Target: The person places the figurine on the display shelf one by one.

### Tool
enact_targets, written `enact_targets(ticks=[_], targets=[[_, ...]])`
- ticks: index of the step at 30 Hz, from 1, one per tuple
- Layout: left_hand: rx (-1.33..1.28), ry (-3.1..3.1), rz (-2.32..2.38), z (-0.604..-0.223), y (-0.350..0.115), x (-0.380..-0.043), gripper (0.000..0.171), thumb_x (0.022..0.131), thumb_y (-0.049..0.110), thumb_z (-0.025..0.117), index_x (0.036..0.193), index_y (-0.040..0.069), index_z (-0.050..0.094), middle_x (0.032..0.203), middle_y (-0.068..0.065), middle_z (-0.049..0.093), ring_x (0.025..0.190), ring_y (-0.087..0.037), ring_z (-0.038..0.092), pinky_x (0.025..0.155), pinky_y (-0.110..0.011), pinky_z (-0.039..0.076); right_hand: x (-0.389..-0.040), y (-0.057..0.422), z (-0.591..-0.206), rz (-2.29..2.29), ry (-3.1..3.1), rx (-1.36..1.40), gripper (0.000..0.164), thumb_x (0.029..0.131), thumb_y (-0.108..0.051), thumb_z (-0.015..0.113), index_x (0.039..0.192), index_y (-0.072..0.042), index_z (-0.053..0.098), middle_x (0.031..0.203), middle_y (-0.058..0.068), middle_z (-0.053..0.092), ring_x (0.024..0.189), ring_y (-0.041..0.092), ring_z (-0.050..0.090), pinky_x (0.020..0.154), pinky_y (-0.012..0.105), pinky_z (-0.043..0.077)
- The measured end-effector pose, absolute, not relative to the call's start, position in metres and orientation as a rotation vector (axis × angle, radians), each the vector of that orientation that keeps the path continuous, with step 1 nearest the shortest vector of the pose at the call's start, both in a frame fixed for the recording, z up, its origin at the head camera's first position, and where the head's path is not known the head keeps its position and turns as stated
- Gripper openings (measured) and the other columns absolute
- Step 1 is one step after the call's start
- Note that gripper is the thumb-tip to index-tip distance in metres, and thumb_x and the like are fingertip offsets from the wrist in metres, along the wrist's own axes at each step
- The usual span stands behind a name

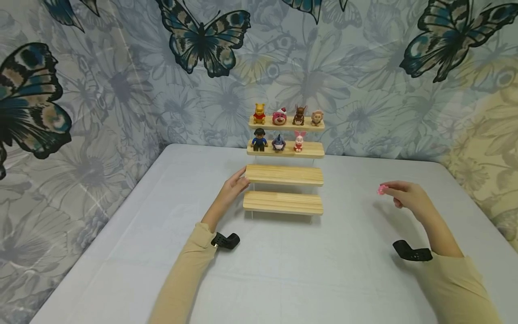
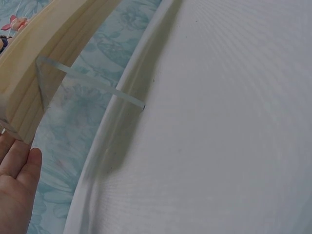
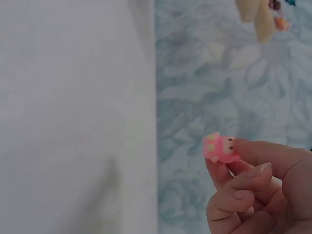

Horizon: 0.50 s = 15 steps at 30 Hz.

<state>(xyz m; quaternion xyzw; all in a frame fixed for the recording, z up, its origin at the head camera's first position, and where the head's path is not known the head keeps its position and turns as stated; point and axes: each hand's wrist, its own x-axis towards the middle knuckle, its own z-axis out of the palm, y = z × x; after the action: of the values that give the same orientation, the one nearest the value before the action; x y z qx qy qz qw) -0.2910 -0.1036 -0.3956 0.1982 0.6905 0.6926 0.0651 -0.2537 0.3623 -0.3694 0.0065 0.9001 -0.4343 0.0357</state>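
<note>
A small pink figurine [image 3: 219, 148] with a pale face is pinched between the thumb and fingers of my right hand [image 1: 409, 198], above the white table at the right. My left hand [image 1: 228, 193] touches the left end of the third board [image 1: 284, 174] of a stepped wooden display stand. In the left wrist view its fingers [image 2: 17, 158] lie fairly straight against that board's end. Below sits the lowest board [image 1: 282, 202], bare like the third. Clear supports [image 2: 92, 83] carry the boards.
On the top board [image 1: 287, 126] stand several figurines, among them a yellow bear [image 1: 259, 114] in red. The second board [image 1: 311, 149] holds a dark-haired doll [image 1: 259, 140], a blue-grey donkey [image 1: 279, 142] and a pink piglet [image 1: 299, 141]. Butterfly-patterned cloth [image 1: 226, 99] hangs behind the table [image 1: 275, 270].
</note>
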Motion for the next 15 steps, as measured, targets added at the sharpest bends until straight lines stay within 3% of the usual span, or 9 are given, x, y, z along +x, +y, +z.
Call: enact_targets(ticks=[7,15], targets=[[0.594,2.06,2.122,-0.414,-0.108,-0.304,0.052,0.096,0.018,0.044,0.142,0.005,0.022,0.133,-0.019,0.039,0.12,-0.027,0.039,0.097,-0.03,0.03,-0.259,0.327,-0.343,-1.442,2.839,0.014,0.054,0.084,-0.046,0.057,0.114,-0.002,0.054,0.078,-0.008,0.058,0.054,0.012,0.043,0.054,0.029,0.035],[0.617,2.086,2.139,-0.419,-0.105,-0.309,0.054,0.095,0.022,0.046,0.141,0.005,0.025,0.131,-0.017,0.042,0.117,-0.024,0.043,0.095,-0.028,0.033,-0.273,0.3,-0.336,-1.6,2.92,-0.011,0.044,0.082,-0.04,0.063,0.1,-0.001,0.055,0.077,-0.014,0.062,0.05,0.01,0.043,0.049,0.025,0.036]])
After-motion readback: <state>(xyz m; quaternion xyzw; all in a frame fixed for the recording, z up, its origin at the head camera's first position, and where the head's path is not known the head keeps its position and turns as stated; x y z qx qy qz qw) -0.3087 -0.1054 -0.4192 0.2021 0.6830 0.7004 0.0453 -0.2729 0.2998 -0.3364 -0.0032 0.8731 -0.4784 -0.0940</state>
